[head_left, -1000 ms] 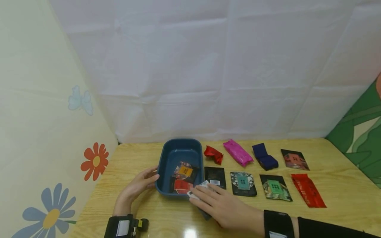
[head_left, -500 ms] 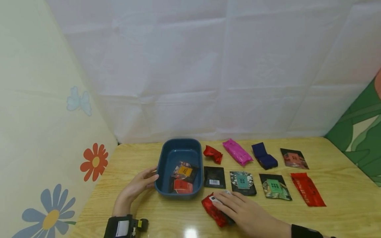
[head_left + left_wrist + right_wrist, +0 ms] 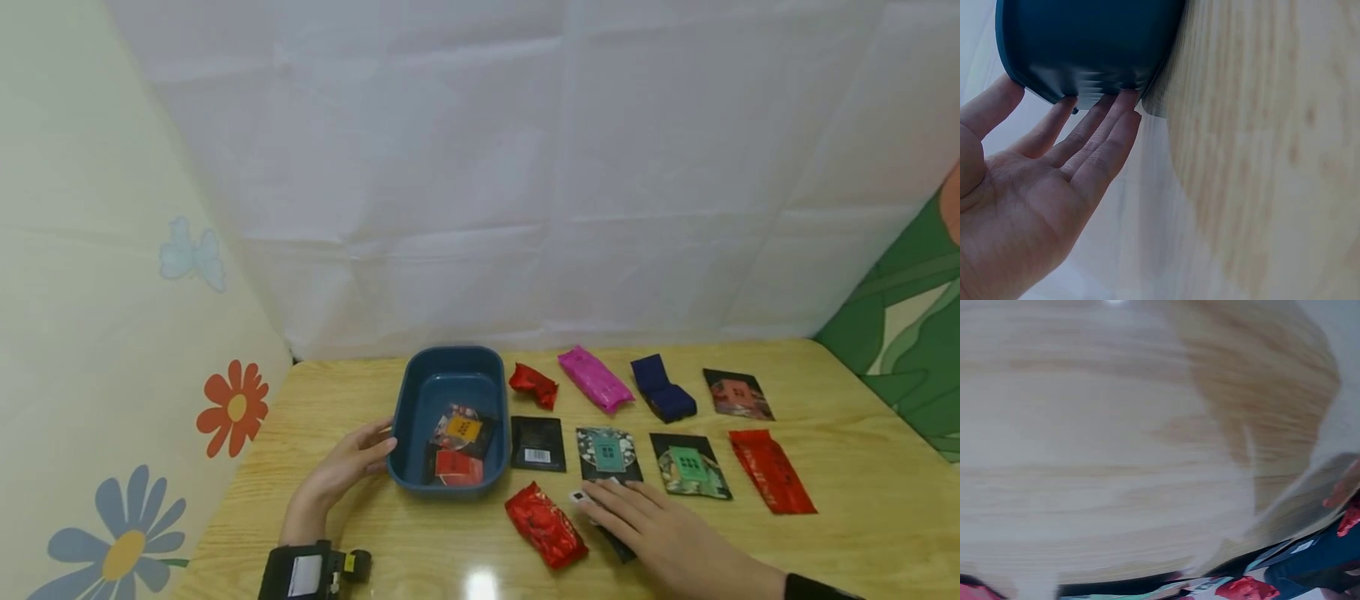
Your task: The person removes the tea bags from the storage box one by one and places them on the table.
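My left hand (image 3: 341,471) rests against the left side of a blue plastic bin (image 3: 397,475). In the left wrist view, the fairly straight fingertips of this hand (image 3: 1041,194) touch the bin's outer wall (image 3: 1091,44). Inside the bin lie a dark packet with an orange label (image 3: 463,428) and one with a red label (image 3: 459,467). My right hand (image 3: 660,533) lies palm down with straight fingers over a dark packet (image 3: 618,546) bearing a white label; its thumb is hidden. Left of it lies a shiny red packet (image 3: 546,527).
At the back are a small red packet (image 3: 534,386), a pink packet (image 3: 596,380), a folded navy item (image 3: 663,389) and a dark red-label packet (image 3: 738,395). A black packet (image 3: 537,443), teal-label packet (image 3: 607,452), green-label packet (image 3: 690,467) and flat red packet (image 3: 772,472) lie nearer.
My right hand has moved right, away from the bin, with the dark packet under its fingers. The shiny red packet has come into view. My left hand stays at the bin.
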`<state>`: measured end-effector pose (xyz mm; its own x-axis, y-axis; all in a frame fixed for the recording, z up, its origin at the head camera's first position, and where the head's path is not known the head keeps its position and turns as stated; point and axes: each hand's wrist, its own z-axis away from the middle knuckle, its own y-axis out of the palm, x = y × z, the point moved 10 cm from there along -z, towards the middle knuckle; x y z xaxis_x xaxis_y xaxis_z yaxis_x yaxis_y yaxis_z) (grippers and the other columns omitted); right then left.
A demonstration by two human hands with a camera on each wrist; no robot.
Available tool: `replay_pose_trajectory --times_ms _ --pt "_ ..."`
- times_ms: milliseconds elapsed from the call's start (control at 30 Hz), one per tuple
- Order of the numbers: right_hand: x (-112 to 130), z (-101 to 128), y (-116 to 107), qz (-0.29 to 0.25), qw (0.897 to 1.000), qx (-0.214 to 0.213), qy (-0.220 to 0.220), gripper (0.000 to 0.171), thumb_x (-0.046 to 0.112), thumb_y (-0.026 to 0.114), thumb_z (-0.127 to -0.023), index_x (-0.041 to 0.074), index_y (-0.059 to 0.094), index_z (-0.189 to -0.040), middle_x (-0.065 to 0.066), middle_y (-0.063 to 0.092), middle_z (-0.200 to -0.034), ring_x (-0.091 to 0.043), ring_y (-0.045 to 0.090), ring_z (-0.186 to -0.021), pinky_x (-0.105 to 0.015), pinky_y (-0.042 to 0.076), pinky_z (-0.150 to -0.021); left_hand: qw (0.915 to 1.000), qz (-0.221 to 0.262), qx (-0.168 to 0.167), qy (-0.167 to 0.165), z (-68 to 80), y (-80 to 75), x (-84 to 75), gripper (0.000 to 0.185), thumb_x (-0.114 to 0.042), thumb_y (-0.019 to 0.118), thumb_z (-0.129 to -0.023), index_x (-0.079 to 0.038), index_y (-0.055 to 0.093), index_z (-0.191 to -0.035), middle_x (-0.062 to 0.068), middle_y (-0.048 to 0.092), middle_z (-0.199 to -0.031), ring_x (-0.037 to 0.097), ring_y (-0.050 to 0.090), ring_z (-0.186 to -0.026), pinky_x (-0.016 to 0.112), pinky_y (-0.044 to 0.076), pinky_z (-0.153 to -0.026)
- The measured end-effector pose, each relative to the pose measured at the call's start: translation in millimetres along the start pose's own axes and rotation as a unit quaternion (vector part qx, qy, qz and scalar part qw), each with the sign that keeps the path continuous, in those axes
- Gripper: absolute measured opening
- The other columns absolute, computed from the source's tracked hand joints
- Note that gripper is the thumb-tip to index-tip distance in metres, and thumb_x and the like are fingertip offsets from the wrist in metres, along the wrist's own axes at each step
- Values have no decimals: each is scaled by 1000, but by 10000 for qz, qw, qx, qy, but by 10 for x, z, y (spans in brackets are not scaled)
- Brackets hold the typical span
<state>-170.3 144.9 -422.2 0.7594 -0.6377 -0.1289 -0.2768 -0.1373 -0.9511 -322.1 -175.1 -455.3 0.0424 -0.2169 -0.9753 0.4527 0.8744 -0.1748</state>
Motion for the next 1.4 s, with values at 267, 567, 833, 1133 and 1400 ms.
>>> replay_pose_trajectory --times_ms 267,567,833,1133,1400 --pt "-65 119 187 -225 9965 800 63 90 78 45 -86 18 38 -153 -4 50 -147 -26 54 -127 -39 41 -105 10000 1 30 13 -3 0 -13 61 -20 51 -105 11 25 -150 36 38 -146 40 51 -126 44 47 -101" --pt "-50 180 298 -323 9943 1013 -106 84 74 44 -90 16 40 -151 -5 52 -145 -28 54 -126 -47 51 -93 10000 5 47 17 -2 -1 6 62 -21 52 -105 11 25 -151 36 37 -147 38 51 -127 43 47 -102" --pt "-13 194 324 -305 9938 1024 -310 81 72 44 -92 16 40 -151 -6 53 -144 -28 55 -125 -45 52 -90 10000 39 26 -41 1 5 10 62 -21 51 -105 11 25 -151 36 36 -147 38 50 -128 44 47 -102" --pt "18 189 347 -19 9921 1066 -656 60 53 40 -103 17 41 -151 -6 54 -142 -25 55 -124 -43 53 -88 10000 60 28 -63 3 10 4 62 -20 51 -105 10 24 -152 35 37 -147 38 50 -128 44 48 -101" --pt "-33 165 344 -339 9921 1165 -308 70 66 41 -97 22 41 -151 -5 55 -142 -27 57 -122 -48 53 -87 9998 94 47 -147 1 10 29 63 -21 51 -105 9 23 -152 35 36 -148 39 49 -128 45 46 -102"
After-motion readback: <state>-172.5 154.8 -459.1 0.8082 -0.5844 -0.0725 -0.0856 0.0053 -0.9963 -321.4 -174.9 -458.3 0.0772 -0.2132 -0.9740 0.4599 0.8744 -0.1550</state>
